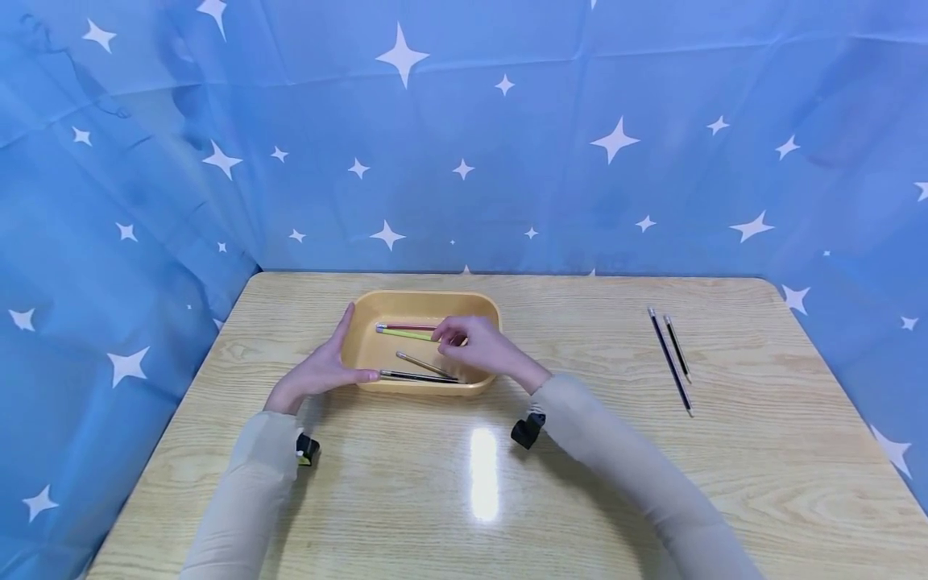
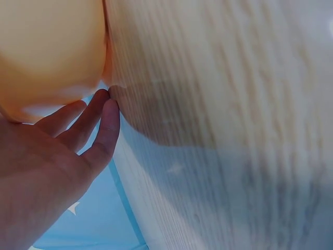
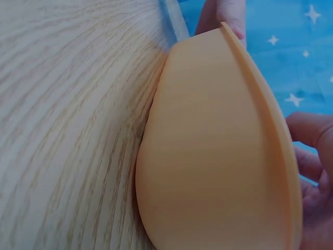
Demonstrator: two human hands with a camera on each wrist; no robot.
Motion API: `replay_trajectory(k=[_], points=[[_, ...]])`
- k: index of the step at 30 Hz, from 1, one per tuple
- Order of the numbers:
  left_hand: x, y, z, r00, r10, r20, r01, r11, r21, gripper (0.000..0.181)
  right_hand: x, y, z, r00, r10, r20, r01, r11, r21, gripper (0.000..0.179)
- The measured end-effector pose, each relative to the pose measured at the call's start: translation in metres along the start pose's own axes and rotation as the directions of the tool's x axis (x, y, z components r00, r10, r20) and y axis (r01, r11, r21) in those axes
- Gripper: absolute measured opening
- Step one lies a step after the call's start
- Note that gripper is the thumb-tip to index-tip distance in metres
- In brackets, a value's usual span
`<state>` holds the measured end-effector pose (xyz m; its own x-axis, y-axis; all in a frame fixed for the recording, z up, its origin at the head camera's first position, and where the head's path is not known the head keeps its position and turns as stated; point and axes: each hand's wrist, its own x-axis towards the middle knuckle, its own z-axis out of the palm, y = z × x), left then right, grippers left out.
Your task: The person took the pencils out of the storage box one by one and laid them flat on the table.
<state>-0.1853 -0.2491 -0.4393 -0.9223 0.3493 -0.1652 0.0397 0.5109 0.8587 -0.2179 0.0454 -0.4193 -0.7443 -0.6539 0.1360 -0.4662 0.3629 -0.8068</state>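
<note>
A shallow orange-yellow plastic tray (image 1: 428,302) sits on the table with several pencils in it. My left hand (image 1: 319,370) grips its left near corner, thumb at the near rim and fingers along the outer side wall. Over the right part of the tray is my right hand (image 1: 478,342), its fingers bent down at the ends of a red pencil (image 1: 409,327) and a yellow-green pencil (image 1: 406,333). Those fingertips are partly hidden, so a hold is unclear. Nearer me inside the tray lie a brown pencil (image 1: 420,362) and a black pencil (image 1: 416,376).
On the right side of the wooden table (image 1: 580,338) lie a long dark pencil (image 1: 670,362) and a shorter dark pencil (image 1: 677,346), side by side. A blue curtain (image 1: 536,177) with white stars hangs behind the table and along its sides.
</note>
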Motion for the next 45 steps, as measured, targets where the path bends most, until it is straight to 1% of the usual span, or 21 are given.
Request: replay_trajectory(k=[9,16,18,23,26,31,33,36,45], points=[[-0.001,0.002,0.000,1.000,-0.023,-0.001,0.023,1.000,0.000,0.126,0.014,0.004,0.010,0.995,0.079,0.053,-0.075,0.995,-0.066,0.017],[-0.001,0.002,0.001,1.000,-0.022,-0.001,0.022,1.000,0.010,0.124,0.023,0.006,0.017,0.986,0.143,0.087,-0.140,0.989,-0.037,0.016],[-0.001,0.003,0.001,1.000,-0.020,-0.002,0.020,1.000,0.015,0.124,0.026,0.009,0.021,0.985,0.143,0.100,-0.141,0.990,-0.026,0.016],[-0.002,0.003,0.002,1.000,-0.019,0.004,0.019,1.000,0.010,0.124,0.030,0.013,0.028,0.982,0.120,0.146,-0.115,0.992,-0.048,0.013],[-0.003,0.004,0.001,1.000,-0.023,0.005,0.023,1.000,0.007,0.124,0.032,0.015,0.031,0.978,0.124,0.169,-0.106,0.988,-0.115,0.009],[-0.002,0.003,0.000,1.000,-0.024,0.003,0.024,1.000,0.007,0.124,0.036,0.014,0.034,0.966,0.147,0.212,-0.087,0.959,-0.272,0.006],[-0.003,0.003,-0.001,1.000,-0.024,0.001,0.024,1.000,0.010,0.124,0.036,0.013,0.034,0.962,0.155,0.224,-0.083,0.950,-0.301,0.007],[-0.003,0.003,0.000,1.000,-0.022,-0.001,0.022,1.000,0.005,0.124,0.037,0.012,0.034,0.959,0.167,0.229,-0.087,0.942,-0.324,0.007],[-0.002,0.005,0.000,1.000,-0.019,-0.004,0.019,1.000,-0.018,0.123,0.036,0.013,0.034,0.954,0.206,0.216,-0.127,0.936,-0.329,0.008]])
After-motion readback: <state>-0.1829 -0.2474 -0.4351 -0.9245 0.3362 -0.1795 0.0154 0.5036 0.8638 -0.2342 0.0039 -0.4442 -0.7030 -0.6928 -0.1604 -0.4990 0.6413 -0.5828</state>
